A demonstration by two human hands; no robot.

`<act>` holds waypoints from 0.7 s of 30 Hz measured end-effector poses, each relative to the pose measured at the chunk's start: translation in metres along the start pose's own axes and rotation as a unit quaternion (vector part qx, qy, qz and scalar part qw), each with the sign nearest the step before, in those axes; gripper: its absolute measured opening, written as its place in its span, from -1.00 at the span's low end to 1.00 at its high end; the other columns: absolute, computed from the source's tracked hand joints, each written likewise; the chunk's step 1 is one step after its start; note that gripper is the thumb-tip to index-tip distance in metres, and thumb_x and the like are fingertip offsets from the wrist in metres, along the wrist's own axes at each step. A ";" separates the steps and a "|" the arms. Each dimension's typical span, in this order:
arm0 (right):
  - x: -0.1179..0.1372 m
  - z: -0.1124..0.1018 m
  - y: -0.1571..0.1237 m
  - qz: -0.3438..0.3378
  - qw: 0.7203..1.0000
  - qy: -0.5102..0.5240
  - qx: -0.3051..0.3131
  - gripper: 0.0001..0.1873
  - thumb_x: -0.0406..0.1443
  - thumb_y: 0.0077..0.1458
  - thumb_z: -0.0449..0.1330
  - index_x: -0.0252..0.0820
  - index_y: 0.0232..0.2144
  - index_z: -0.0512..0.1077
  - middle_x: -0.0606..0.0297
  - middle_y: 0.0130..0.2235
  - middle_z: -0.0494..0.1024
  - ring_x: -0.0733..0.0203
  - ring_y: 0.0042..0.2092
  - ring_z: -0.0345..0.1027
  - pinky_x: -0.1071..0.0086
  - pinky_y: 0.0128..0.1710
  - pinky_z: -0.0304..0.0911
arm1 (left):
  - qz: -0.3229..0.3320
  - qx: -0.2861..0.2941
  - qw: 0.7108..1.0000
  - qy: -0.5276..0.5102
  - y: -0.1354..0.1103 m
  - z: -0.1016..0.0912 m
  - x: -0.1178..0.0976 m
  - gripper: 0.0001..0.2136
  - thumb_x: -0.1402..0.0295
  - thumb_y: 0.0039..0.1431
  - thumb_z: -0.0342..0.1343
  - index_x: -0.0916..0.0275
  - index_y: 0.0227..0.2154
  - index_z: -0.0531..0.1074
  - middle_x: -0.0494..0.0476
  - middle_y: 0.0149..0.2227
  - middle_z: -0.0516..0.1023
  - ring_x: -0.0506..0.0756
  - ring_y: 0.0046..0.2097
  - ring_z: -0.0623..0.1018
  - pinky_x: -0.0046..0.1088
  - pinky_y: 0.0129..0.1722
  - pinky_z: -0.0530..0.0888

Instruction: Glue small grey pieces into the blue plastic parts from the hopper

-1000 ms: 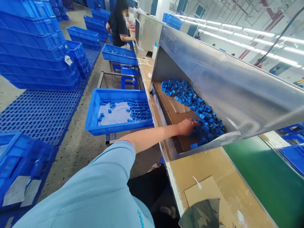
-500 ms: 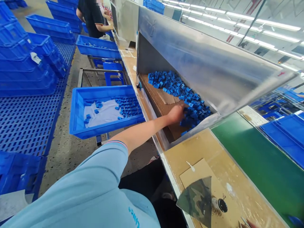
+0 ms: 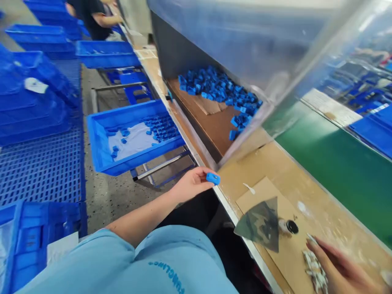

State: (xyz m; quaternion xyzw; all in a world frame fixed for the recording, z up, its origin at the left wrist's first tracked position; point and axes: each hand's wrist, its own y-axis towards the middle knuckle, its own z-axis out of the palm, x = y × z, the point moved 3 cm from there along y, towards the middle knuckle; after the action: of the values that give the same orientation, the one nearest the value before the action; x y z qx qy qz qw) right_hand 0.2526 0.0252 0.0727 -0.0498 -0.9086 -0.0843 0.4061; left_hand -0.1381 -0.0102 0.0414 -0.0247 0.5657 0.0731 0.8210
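While the left grip [image 3: 191, 184] pinches one blue plastic part [image 3: 213, 178], a heap of them [image 3: 217, 87] is left in the steel hopper [image 3: 232, 36] beyond it, rows lie in the blue tray [image 3: 147, 157] to its left, and whether the right grip [image 3: 339, 267] holds the white scraps [image 3: 315, 271] it lies on is unclear.

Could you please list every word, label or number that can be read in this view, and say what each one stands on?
"FUNCLI", upside down in blue on the light blue T-shirt; later letters unclear.
White label on the blue plastic crate: too blurred to read.
Small blue plastic block in the left hand: no readable marking.
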 end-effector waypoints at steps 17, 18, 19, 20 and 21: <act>0.014 0.017 -0.018 0.003 0.990 0.136 0.025 -0.74 -0.08 -0.09 0.35 -0.10 -0.37 0.61 0.26 -0.44 0.63 0.14 -0.42 0.53 0.24 -0.33 0.51 | -0.031 0.199 0.967 0.155 0.004 0.123 0.071 -0.82 0.49 0.04 0.17 0.28 -0.24 0.48 0.12 -0.29 0.56 0.04 -0.29 0.51 -0.42 -0.21 0.47; 0.013 0.017 -0.018 0.005 0.990 0.136 0.028 -0.73 -0.08 -0.08 0.35 -0.09 -0.36 0.61 0.26 -0.45 0.63 0.15 -0.42 0.53 0.24 -0.33 0.51 | -0.016 0.202 0.965 0.166 0.004 0.126 0.072 -0.83 0.49 0.05 0.16 0.27 -0.25 0.48 0.12 -0.29 0.56 0.04 -0.29 0.51 -0.42 -0.23 0.47; 0.012 0.017 -0.018 0.006 0.991 0.132 0.027 -0.73 -0.07 -0.07 0.34 -0.09 -0.36 0.61 0.26 -0.45 0.63 0.14 -0.41 0.53 0.24 -0.32 0.51 | 0.001 0.205 0.962 0.178 0.004 0.127 0.074 -0.84 0.48 0.06 0.16 0.26 -0.25 0.48 0.12 -0.29 0.56 0.04 -0.30 0.50 -0.42 -0.24 0.47; 0.010 0.016 -0.018 0.008 0.992 0.125 0.022 -0.72 -0.06 -0.07 0.34 -0.10 -0.36 0.60 0.26 -0.45 0.63 0.14 -0.41 0.53 0.24 -0.32 0.50 | 0.017 0.207 0.960 0.190 0.005 0.128 0.075 -0.84 0.48 0.06 0.16 0.26 -0.26 0.48 0.12 -0.30 0.55 0.04 -0.31 0.50 -0.42 -0.25 0.46; 0.009 0.015 -0.017 0.011 0.993 0.116 0.015 -0.71 -0.05 -0.08 0.34 -0.10 -0.36 0.60 0.26 -0.44 0.63 0.14 -0.40 0.53 0.24 -0.32 0.50 | 0.031 0.206 0.957 0.200 0.005 0.128 0.076 -0.85 0.48 0.07 0.15 0.26 -0.26 0.48 0.13 -0.30 0.55 0.04 -0.32 0.49 -0.43 -0.26 0.46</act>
State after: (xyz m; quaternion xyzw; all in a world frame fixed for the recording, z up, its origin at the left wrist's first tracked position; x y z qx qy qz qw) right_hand 0.2329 0.0113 0.0677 -0.0432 -0.8559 -0.0717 0.5104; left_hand 0.0064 0.0174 0.0163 0.1490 0.7214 -0.0259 0.6758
